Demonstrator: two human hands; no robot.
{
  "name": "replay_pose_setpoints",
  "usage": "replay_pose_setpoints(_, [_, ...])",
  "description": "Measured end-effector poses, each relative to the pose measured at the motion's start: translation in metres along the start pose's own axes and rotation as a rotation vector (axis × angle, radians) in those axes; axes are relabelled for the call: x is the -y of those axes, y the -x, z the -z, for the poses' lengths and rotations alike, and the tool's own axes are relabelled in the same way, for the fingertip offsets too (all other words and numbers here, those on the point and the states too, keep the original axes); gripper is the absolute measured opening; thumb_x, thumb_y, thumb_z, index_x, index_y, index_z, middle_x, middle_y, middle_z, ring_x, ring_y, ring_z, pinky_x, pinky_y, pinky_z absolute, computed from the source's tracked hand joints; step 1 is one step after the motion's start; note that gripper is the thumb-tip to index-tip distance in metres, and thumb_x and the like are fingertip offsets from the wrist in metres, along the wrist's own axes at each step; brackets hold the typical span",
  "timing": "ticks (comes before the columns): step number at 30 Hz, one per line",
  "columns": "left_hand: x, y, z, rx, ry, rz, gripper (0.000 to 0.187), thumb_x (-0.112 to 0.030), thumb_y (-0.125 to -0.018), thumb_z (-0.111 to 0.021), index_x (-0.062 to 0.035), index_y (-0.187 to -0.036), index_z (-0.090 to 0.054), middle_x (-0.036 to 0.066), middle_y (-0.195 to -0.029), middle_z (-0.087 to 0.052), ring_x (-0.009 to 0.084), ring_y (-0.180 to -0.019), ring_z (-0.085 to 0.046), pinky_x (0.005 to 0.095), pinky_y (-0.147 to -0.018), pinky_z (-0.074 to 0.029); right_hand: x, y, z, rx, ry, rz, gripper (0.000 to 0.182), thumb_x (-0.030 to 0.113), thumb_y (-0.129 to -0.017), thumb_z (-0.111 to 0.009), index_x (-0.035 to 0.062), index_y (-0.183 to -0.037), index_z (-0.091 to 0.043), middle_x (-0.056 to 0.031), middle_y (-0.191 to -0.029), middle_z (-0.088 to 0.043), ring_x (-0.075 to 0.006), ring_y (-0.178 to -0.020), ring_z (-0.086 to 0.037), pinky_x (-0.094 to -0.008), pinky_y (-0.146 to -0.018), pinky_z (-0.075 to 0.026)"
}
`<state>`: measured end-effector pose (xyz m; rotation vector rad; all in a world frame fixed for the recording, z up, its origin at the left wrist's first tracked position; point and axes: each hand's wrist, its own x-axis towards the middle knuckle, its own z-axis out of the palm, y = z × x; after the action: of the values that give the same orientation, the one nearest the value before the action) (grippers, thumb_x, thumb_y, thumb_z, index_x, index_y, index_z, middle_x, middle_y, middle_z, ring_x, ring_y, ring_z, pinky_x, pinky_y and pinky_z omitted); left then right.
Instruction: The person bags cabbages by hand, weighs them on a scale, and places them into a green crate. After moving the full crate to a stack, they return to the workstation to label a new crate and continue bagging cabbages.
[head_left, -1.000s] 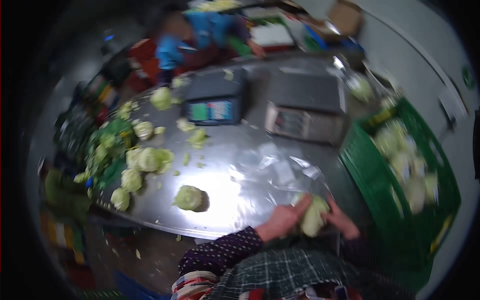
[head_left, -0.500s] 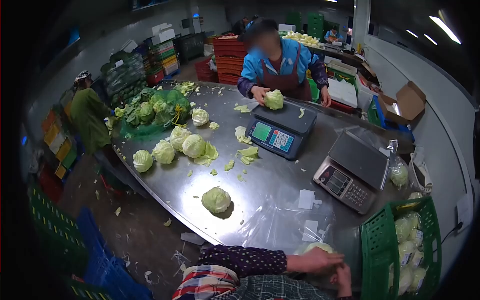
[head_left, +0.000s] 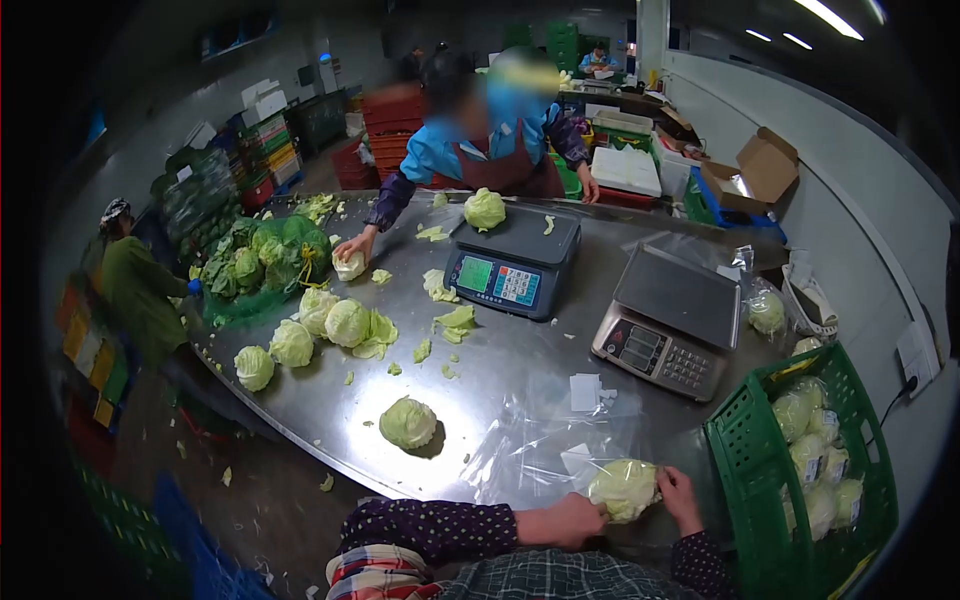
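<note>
A pale green cabbage [head_left: 622, 492] sits at the near edge of the steel table between my two hands. My left hand [head_left: 578, 520] is closed at its lower left side, knuckles up, fingertips partly hidden. At the right end, my right hand [head_left: 680, 498] grips with bent fingers and the thumb against the leaves. Clear plastic film [head_left: 545, 425] lies spread just beyond this cabbage; whether film wraps it too, I cannot tell. Another loose cabbage [head_left: 408, 423] rests farther left, in the bright reflection.
To my right stands a green crate [head_left: 745, 455] of wrapped cabbages. Beyond the film are a silver scale [head_left: 665, 330] and a dark scale [head_left: 515, 265] carrying a cabbage [head_left: 485, 209]. Several cabbages [head_left: 292, 343] lie left. A co-worker [head_left: 480, 150] stands opposite, another person [head_left: 140, 280] at far left.
My hands have moved apart to either side of the cabbage, which now shows more fully. The co-worker opposite has let go of the cabbage on the scale and reached left to another one.
</note>
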<state>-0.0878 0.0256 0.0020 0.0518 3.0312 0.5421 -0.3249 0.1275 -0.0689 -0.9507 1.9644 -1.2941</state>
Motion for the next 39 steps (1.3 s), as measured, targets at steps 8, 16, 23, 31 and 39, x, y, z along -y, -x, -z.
replay_pose_setpoints(8, [0.008,0.037,0.056,-0.718,0.128,-0.009,0.012,-0.017,-0.084,-0.062,-0.0068,-0.080,-0.056,0.006,-0.063,-0.050,0.0238,-0.045,-0.049,0.0331,-0.039,-0.040,0.150,0.016,0.022,-0.117,0.342,0.487,0.027,0.015,-0.085,-0.062,-0.0009,-0.065,-0.053,-0.0145,-0.053,-0.044,-0.0113,-0.045,-0.042,-0.0328,-0.045,-0.034])
replay_pose_setpoints(16, [-0.003,0.066,0.202,-0.926,0.021,-0.097,0.016,-0.009,-0.076,-0.070,-0.0037,-0.068,-0.057,0.009,-0.058,-0.047,0.0232,-0.045,-0.048,0.0332,-0.040,-0.035,0.293,0.024,0.056,-0.049,0.340,0.550,0.024,0.017,-0.083,-0.065,-0.0015,-0.068,-0.061,-0.0085,-0.050,-0.046,-0.0091,-0.044,-0.039,-0.0295,-0.043,-0.034])
replay_pose_setpoints(23, [0.014,0.080,0.204,-0.817,0.175,-0.111,0.013,-0.005,-0.077,-0.069,-0.0017,-0.068,-0.059,0.007,-0.058,-0.049,0.0208,-0.046,-0.050,0.0321,-0.041,-0.037,0.279,0.016,0.037,0.024,0.473,0.433,0.027,0.026,-0.081,-0.065,0.0010,-0.071,-0.064,-0.0151,-0.055,-0.053,-0.0239,-0.045,-0.050,-0.0324,-0.046,-0.039])
replay_pose_setpoints(31, [0.005,0.109,0.124,-0.553,0.169,-0.334,0.016,-0.011,-0.072,-0.076,-0.0065,-0.071,-0.061,0.002,-0.065,-0.054,0.0156,-0.054,-0.057,0.0284,-0.044,-0.045,0.183,0.096,0.046,0.258,0.948,0.124,0.030,0.044,-0.074,-0.068,0.0146,-0.081,-0.068,-0.0105,-0.062,-0.063,-0.0322,-0.064,-0.064,-0.0430,-0.060,-0.048])
replay_pose_setpoints(39, [-0.033,0.111,0.100,-0.599,0.127,-0.291,0.021,-0.011,-0.069,-0.077,-0.0071,-0.069,-0.057,0.002,-0.065,-0.052,0.0163,-0.053,-0.057,0.0281,-0.044,-0.044,0.239,0.129,0.041,0.307,0.645,0.580,0.025,0.031,-0.082,-0.064,0.0103,-0.096,-0.065,-0.0083,-0.082,-0.064,-0.0302,-0.074,-0.063,-0.0414,-0.064,-0.050])
